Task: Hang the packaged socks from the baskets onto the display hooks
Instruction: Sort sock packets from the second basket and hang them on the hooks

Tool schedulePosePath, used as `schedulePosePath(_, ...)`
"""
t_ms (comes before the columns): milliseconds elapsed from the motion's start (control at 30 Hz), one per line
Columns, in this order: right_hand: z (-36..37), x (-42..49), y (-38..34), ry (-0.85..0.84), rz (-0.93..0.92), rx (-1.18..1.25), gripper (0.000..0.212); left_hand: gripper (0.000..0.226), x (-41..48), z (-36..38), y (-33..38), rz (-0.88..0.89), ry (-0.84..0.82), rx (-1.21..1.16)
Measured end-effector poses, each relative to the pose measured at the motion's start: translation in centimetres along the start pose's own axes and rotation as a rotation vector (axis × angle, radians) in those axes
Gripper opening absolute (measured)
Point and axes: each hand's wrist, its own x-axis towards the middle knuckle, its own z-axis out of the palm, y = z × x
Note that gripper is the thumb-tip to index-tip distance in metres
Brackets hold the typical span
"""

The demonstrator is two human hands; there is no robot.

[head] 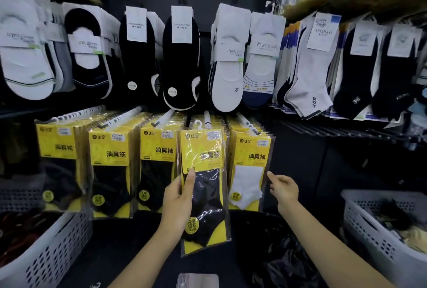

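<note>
Glossy yellow sock packet [203, 183] (crinkled clear film, black ankle socks inside) is upright before the lower row, its hanger just by a white display hook [207, 119]. Left hand [178, 200] grips its left edge, thumb on the front. Right hand [283, 189] is loose and holds nothing, near the white-sock pack [248, 172].

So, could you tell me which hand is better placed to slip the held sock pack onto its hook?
The left hand: it grips the sock pack, whose hanger sits beside the tip of the hook. The right hand is open and empty, off to the side.
</note>
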Motion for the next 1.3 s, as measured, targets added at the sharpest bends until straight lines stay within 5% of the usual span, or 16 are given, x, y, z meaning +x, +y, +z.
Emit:
schedulePosePath(100,-0.4,-2.0,-0.5,-0.037,-0.100,0.032,0.031,0.046,-0.3,1.0,0.0,-0.002,-0.053,-0.035)
schedulePosePath(300,-0.1,-7.6,-4.1,-0.516,-0.251,0.099,0.028,0.032,-1.3,5.2,0.1,0.028,-0.283,-0.028)
schedulePosePath(400,-0.8,-7.9,-3.9,-0.395,-0.307,0.192,0.018,0.020,-1.3,7.1,0.1,0.023,-0.348,-0.063)
schedulePosePath(567,-2.1,-6.0,-3.5,-0.255,-0.278,0.203,0.015,0.051,-0.7,9.0,0.4,-0.095,-0.444,0.020)
schedulePosePath(933,0.6,-0.9,-5.4,-0.373,-0.318,-0.048,0.012,0.066,1.7,10.9,-0.5,-0.183,-0.371,0.000)
schedulePosePath(1133,1.1,1.5,-3.5,-0.272,-0.412,-0.084,0.057,0.085,3.7,11.7,-2.8,-0.093,-0.279,0.136)
schedulePosePath(1300,2.3,3.2,-3.2,-0.447,-0.390,0.032,0.076,0.081,6.2,12.5,-3.5,0.045,-0.306,0.138)
